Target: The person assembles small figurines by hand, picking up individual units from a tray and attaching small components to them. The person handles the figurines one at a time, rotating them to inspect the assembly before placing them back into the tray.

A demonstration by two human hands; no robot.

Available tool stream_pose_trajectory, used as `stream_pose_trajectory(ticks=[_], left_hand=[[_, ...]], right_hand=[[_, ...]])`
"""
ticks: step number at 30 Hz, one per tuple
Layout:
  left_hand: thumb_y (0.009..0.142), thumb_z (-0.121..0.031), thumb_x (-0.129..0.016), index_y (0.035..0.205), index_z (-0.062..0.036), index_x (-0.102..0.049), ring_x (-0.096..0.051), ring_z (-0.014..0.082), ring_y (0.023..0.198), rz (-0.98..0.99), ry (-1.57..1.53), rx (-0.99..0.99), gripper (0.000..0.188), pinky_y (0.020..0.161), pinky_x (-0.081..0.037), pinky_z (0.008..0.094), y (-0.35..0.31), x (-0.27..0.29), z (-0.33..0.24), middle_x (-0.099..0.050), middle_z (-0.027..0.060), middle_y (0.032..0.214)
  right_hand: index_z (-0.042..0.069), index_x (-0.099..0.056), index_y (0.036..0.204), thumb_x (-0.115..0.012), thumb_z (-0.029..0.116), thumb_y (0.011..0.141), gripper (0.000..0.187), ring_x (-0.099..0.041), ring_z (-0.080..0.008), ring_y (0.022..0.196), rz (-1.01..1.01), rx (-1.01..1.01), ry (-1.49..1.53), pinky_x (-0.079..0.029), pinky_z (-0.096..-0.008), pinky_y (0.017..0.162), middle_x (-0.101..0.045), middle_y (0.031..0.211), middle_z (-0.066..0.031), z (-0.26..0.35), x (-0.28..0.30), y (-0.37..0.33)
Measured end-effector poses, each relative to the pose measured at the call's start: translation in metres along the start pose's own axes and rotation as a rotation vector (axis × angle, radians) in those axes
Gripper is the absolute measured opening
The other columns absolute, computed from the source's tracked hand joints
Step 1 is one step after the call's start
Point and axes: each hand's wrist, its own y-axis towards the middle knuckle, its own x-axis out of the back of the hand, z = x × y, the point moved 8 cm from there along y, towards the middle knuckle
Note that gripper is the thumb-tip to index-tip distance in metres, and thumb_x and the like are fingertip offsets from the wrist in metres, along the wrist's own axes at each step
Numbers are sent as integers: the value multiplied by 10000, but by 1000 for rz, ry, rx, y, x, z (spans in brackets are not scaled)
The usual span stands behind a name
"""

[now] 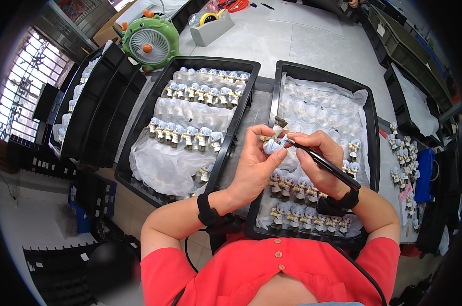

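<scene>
My left hand (250, 167) pinches a small doll figurine (272, 148) with pale blue hair, a white outfit and brown feet, held tilted over the right tray. My right hand (324, 153) grips a slim black pen-like tool (327, 164), its tip at the figurine's hair; whether it touches, I cannot tell. Under my hands lies a black tray (375, 148) lined with thin white sheeting, with rows of like figurines (306, 217) at its near end. To the left, another black tray (120, 171) bears several rows of figurines (187, 135) between folds of the sheeting.
A green animal-shaped fan (150, 42) stands at the back left, beside a grey holder (213, 31) with yellow tape. Tilted black trays (101, 102) stand at the far left. More figurines (404, 155) cluster on the table at right, by a blue bin (425, 176).
</scene>
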Motion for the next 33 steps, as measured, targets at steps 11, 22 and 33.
stream_pose_trajectory(ticks=[11, 22, 33], left_hand=[[890, -32, -583, 1155, -108, -327, -551, 146, 1051, -15, 1, 11, 376, 931, -450, 289, 1, 2, 2, -542, 93, 1125], [905, -25, -547, 1150, -127, -325, -530, 220, 1150, 5, -98, 119, 346, 932, -463, 283, 1, -3, 3, -497, 144, 1231], [867, 2, -592, 1151, -137, -340, -533, 231, 1154, 77, -142, 140, 404, 918, -465, 295, -1, -8, 0, -481, 148, 1256]], right_hand=[[-12, -572, 961, -591, -87, 786, 192, -653, -212, 941, -10, -52, 128, -526, -285, 783, -649, 1012, -171, -7, -1, -2], [-18, -564, 1029, -557, -30, 853, 177, -641, -170, 927, -89, -129, 12, -494, -256, 807, -632, 1024, -122, 8, 29, 9], [20, -626, 863, -493, 333, 960, 353, -579, -75, 638, -255, -513, -269, -473, -206, 640, -606, 725, -20, 38, 187, 0]])
